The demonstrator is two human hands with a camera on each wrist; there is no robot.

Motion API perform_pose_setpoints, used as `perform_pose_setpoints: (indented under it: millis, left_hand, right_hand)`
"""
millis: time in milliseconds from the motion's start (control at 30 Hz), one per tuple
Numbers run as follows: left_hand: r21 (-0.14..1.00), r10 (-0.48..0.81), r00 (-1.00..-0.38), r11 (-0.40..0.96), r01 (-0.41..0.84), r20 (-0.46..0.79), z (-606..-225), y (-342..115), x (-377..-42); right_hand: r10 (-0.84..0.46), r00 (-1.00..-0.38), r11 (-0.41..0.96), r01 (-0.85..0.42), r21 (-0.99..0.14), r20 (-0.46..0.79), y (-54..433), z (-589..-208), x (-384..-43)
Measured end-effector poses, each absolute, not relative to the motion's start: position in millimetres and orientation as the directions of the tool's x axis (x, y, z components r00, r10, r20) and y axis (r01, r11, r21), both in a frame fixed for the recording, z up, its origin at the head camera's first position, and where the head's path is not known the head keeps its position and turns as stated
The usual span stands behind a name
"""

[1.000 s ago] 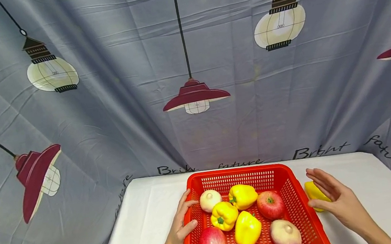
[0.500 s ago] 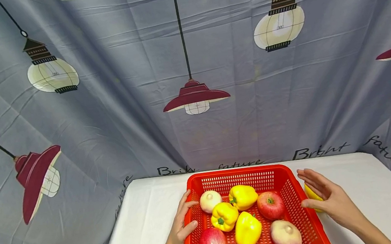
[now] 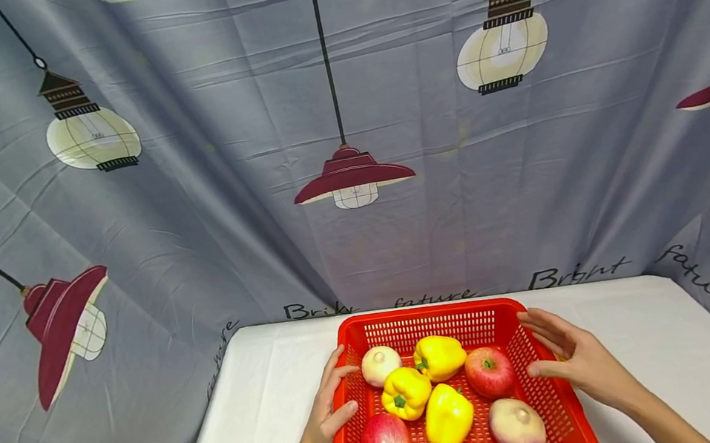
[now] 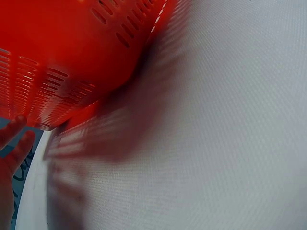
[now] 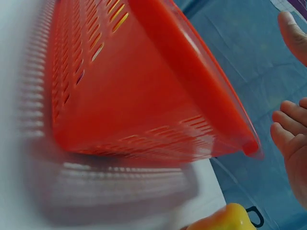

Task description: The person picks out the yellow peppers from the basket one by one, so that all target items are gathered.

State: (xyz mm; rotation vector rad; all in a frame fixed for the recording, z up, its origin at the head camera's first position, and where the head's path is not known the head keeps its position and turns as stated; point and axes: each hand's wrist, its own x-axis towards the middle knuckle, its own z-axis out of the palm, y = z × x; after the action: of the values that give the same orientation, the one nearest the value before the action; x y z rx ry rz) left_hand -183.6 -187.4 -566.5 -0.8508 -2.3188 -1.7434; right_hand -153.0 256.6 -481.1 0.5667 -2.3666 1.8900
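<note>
A red plastic basket (image 3: 434, 311) with slotted walls stands on the white table. Inside lie three yellow bell peppers (image 3: 450, 417), two red apples (image 3: 491, 373), a small pale round vegetable (image 3: 381, 365) and a larger cream one with a purple base (image 3: 517, 426). At the left rim is my left hand (image 3: 326, 412), its fingers and thumb extended beside and over the edge. My right hand (image 3: 578, 360) hovers at the right rim with spread, relaxed fingers; the right wrist view shows a gap between it and the basket.
Another yellow bell pepper (image 5: 225, 219) lies on the table outside the basket's right side, mostly hidden by my right hand in the head view. A grey curtain (image 3: 399, 246) printed with lamps hangs behind the white-covered table (image 3: 266, 368).
My right hand has moved left, from beside the outer yellow bell pepper to the basket's right rim, covering that pepper from the head view. My left hand has stayed at the left rim.
</note>
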Motion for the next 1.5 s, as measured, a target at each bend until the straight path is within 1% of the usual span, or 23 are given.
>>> perform_pose_setpoints:
  millis: [233,500,833,1000,1333,1500]
  left_hand:
    - [0.845,0.366,-0.83,0.177,0.505,0.42,-567,-188,-183]
    - [0.849,0.365,-0.835,0.178,0.497,0.412,-566,-189,-183]
    - [0.843,0.365,-0.828,0.174,0.509,0.425,-567,-188,-184]
    - [0.847,0.366,-0.83,0.171,0.504,0.42,-566,-187,-184]
    - [0.844,0.367,-0.826,0.166,0.51,0.427,-566,-188,-185]
    - [0.852,0.368,-0.83,0.156,0.5,0.42,-567,-188,-185]
  right_hand:
    - [-0.26,-0.94,0.216,-0.279,-0.936,0.22,249,-480,-159]
    - [-0.307,-0.934,0.237,-0.261,-0.936,0.183,239,-474,-166]
    - [-0.325,-0.941,0.328,-0.2,-0.923,0.088,227,-470,-178]
    - [-0.347,-0.936,0.375,-0.189,-0.907,0.052,227,-472,-184]
    - [-0.361,-0.932,0.393,-0.168,-0.904,0.016,225,-476,-189]
    - [-0.375,-0.927,0.397,-0.142,-0.907,-0.019,223,-472,-192]
